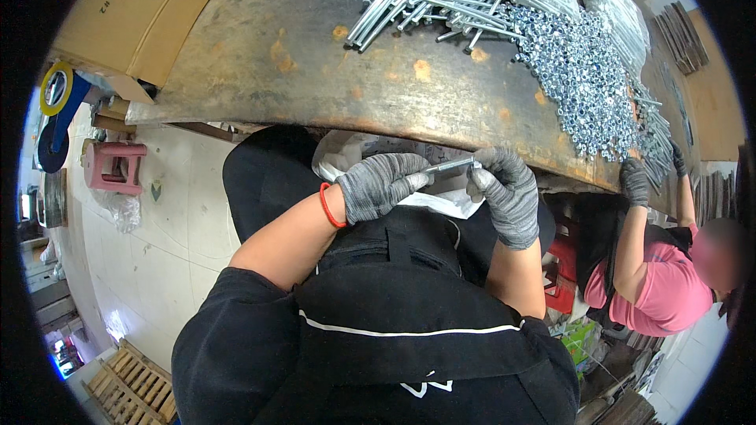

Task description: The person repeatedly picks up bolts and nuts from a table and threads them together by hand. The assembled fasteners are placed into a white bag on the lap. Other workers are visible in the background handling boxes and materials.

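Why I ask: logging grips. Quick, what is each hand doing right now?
Left hand: closed, holding one end of a silver bolt.
Right hand: closed at its other end.

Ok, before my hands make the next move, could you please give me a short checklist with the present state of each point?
1. Left hand gloved and gripping one end of the long metal bolt: ok.
2. Right hand gloved, with its fingers at the bolt's other end: ok.
3. Nut fitted on the bolt: cannot tell, the detail is too small.
4. Loose hex nuts heaped on the worktable: ok.
5. Co-worker's nearer gloved hand apart from both of yours: ok.
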A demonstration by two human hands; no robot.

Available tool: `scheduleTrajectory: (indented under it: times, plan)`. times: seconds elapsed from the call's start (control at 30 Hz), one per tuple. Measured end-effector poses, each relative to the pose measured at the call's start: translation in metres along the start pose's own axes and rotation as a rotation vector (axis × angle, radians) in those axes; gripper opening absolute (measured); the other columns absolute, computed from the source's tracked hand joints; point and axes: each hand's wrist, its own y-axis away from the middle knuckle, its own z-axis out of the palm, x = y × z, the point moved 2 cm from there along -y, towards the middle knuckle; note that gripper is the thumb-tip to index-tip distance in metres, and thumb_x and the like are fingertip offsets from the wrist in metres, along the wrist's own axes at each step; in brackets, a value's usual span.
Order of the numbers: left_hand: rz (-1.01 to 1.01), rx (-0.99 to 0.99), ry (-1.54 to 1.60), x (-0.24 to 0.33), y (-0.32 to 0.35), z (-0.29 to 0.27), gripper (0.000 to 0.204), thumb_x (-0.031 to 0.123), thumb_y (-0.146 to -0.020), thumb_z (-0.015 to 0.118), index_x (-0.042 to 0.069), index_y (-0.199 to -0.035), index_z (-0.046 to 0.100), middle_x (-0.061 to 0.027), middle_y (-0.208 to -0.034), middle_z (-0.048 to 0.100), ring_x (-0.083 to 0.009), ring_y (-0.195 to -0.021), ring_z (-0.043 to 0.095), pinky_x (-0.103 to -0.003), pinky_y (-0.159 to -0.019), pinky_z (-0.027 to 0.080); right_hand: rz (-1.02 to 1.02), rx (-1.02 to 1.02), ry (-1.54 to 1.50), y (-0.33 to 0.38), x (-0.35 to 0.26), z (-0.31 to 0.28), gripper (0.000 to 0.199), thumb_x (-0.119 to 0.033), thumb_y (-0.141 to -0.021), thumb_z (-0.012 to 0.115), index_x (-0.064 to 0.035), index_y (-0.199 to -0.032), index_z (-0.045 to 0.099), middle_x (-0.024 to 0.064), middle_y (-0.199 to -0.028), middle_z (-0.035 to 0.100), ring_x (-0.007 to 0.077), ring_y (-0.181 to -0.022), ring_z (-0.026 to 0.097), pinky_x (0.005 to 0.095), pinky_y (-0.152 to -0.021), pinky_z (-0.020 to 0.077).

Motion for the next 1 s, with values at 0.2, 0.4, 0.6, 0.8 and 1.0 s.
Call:
scheduleTrajectory:
  times: [0.2, 0.4, 0.6, 0.8, 1.0]
  plan:
    - [-0.003, -0.05, 0.106, 0.005, 0.006, 0.0, 0.029, 0.023, -0.091, 0.051, 0.0, -0.107, 0.059, -0.0179, -0.098, 0.062, -0.0299, -0.093, 0.059, -0.035, -0.084, 0.046, 0.029, 0.002, -0.066, 0.01, -0.007, 0.004, 0.02, -0.014, -0.084, 0.064, -0.0009, -0.097, 0.058, 0.006, -0.072, 0.06, 0.0111, -0.056, 0.055, 0.0221, -0.051, 0.0437]
    - [-0.014, -0.117, 0.065, 0.005, 0.009, 0.001, 0.03, 0.023, -0.092, 0.051, 0.001, -0.11, 0.057, -0.0165, -0.098, 0.063, -0.0264, -0.094, 0.059, -0.033, -0.085, 0.045, -0.014, 0.015, 0.02, 0.014, -0.014, 0.009, 0.023, -0.013, -0.084, 0.064, 0.0001, -0.101, 0.057, 0.0047, -0.072, 0.06, 0.0112, -0.061, 0.057, 0.023, -0.057, 0.0464]
    - [-0.144, -0.319, 0.23, 0.015, 0.009, -0.009, 0.028, 0.025, -0.092, 0.052, 0.002, -0.106, 0.06, -0.0117, -0.099, 0.063, -0.0207, -0.096, 0.058, -0.03, -0.088, 0.043, -0.518, -0.242, 0.635, 0.008, -0.041, 0.005, 0.016, 0.0, -0.076, 0.065, -0.0056, -0.091, 0.064, 0.0098, -0.089, 0.062, 0.0253, -0.085, 0.061, 0.0311, -0.077, 0.0484]
    - [-0.029, -0.226, -0.045, 0.004, 0.004, 0.004, 0.031, 0.026, -0.091, 0.05, 0.001, -0.107, 0.059, -0.0162, -0.1, 0.062, -0.0276, -0.094, 0.059, -0.033, -0.085, 0.044, -0.275, -0.118, 0.648, 0.01, -0.026, 0.0, 0.018, -0.015, -0.078, 0.068, -0.0036, -0.09, 0.063, 0.0129, -0.082, 0.062, 0.0285, -0.073, 0.06, 0.0343, -0.067, 0.0488]
    - [0.021, -0.083, -0.054, 0.005, 0.009, 0.013, 0.033, 0.029, -0.09, 0.049, 0.002, -0.108, 0.059, -0.0185, -0.099, 0.062, -0.0338, -0.096, 0.058, -0.037, -0.084, 0.045, -0.24, -0.019, 0.835, 0.005, -0.037, 0.013, 0.027, -0.03, -0.087, 0.057, -0.0041, -0.083, 0.063, 0.0127, -0.069, 0.06, 0.0321, -0.066, 0.059, 0.0363, -0.065, 0.0483]
